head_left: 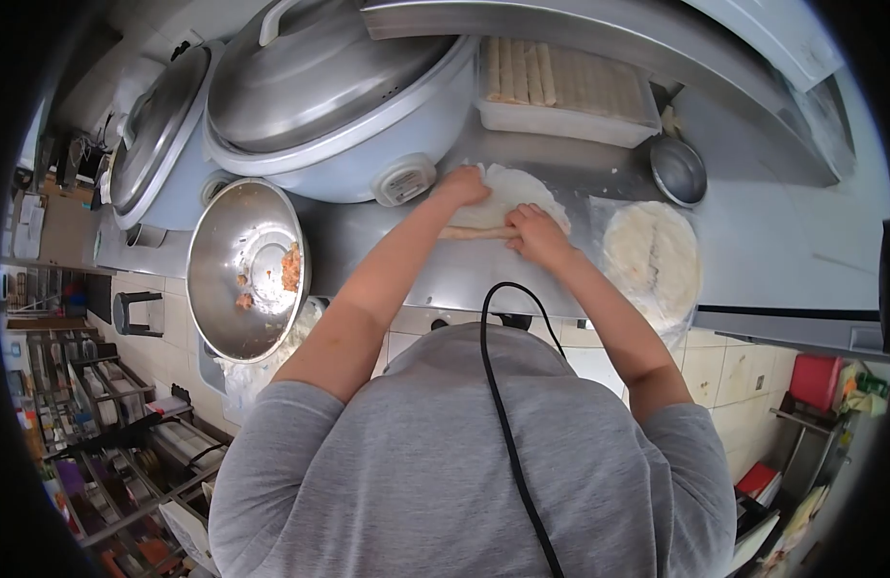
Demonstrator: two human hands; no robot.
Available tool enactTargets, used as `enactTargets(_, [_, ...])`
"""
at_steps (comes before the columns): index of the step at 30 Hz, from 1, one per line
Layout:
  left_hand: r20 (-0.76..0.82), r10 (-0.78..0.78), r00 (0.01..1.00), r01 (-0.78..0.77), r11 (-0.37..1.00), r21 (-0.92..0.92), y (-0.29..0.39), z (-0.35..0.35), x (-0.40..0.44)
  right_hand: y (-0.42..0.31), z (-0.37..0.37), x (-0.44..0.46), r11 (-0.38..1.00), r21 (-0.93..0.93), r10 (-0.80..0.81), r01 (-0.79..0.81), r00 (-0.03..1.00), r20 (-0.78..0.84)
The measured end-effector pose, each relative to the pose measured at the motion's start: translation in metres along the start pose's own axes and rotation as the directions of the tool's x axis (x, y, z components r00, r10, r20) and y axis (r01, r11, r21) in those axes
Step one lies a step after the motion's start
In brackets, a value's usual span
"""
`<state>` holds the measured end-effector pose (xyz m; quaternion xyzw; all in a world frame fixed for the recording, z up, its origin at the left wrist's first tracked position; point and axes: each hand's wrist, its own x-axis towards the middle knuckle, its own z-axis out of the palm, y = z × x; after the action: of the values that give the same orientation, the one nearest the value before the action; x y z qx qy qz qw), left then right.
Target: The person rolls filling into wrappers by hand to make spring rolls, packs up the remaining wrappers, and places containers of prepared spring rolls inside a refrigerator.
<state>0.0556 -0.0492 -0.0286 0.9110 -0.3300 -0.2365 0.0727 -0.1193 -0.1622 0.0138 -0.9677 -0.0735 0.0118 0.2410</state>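
A thin, round, whitish wrapper (522,193) lies on the steel counter, its near edge rolled into a long, thin spring roll (472,233). At the wrapper's left edge, my left hand (466,186) is closed with its fingertips on the sheet. My right hand (539,234) has its fingers curled over the right end of the roll. To the right, a stack of round wrappers (652,255) rests on plastic film. A large steel bowl (209,255) stands tilted at the left, holding some orange-brown filling (291,267).
Behind my hands stand a large rice cooker (339,159) and a second rice cooker (170,188). A plastic container (570,123) of finished rolls sits at the back, near a small metal bowl (690,175). A steel shelf edge (599,24) overhangs the counter (753,260).
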Motion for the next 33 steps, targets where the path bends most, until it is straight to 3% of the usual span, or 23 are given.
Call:
enactTargets(2, [0.031,-0.040,0.999,0.043,0.995,-0.086,0.004,-0.010,-0.008,0.013,0.015,-0.002,1.000,0.019,0.019,-0.019,1.000,0.002])
enactTargets(6, [0.034,-0.083,0.996,0.084,0.996,-0.039,0.021,-0.019,-0.016,0.018,0.001,-0.008,1.000,0.005,-0.002,0.002,1.000,0.009])
enactTargets(8, [-0.113,0.024,0.993,-0.018,0.999,0.051,0.035,-0.009,-0.013,0.014,-0.022,-0.019,0.994,-0.042,0.096,-0.100,0.992,-0.084])
enactTargets(9, [-0.111,0.031,0.993,-0.025,0.998,0.055,0.043,-0.001,-0.007,0.019,-0.022,-0.021,0.993,-0.041,0.102,-0.106,0.991,-0.088])
enactTargets(11, [-0.135,0.240,0.961,-0.248,0.968,-0.043,0.060,0.020,0.005,0.029,-0.015,-0.027,0.989,-0.110,0.098,-0.101,0.995,-0.031])
enactTargets(15, [-0.172,0.243,0.955,-0.246,0.969,0.000,0.064,0.035,0.012,0.038,-0.001,-0.034,0.985,-0.129,0.109,-0.115,0.992,-0.057])
enactTargets(18, [-0.152,0.204,0.967,-0.209,0.978,-0.020,0.066,0.031,0.013,0.036,-0.005,-0.041,0.994,-0.096,0.025,-0.042,0.985,-0.168])
enactTargets(20, [-0.057,0.226,0.973,-0.222,0.973,0.060,0.065,0.031,0.019,0.027,-0.024,-0.043,0.992,-0.117,0.010,-0.043,0.964,-0.265])
enactTargets(24, [-0.063,0.211,0.975,-0.210,0.977,0.025,0.064,0.028,0.018,0.049,-0.011,-0.049,0.994,-0.021,0.104,-0.107,0.991,-0.085])
enactTargets(27, [-0.073,0.261,0.963,-0.266,0.961,-0.076,0.054,0.016,0.007,0.049,-0.010,-0.049,0.996,0.042,0.081,-0.077,0.991,-0.102])
enactTargets(29, [-0.100,0.269,0.958,-0.281,0.807,-0.519,0.042,-0.019,-0.028,0.028,-0.031,-0.042,0.986,-0.060,0.156,-0.157,0.987,-0.024])
enactTargets(33, [-0.059,0.269,0.961,-0.264,0.838,-0.477,0.015,-0.033,-0.098,0.011,0.010,-0.008,1.000,-0.017,0.005,-0.008,0.989,-0.150])
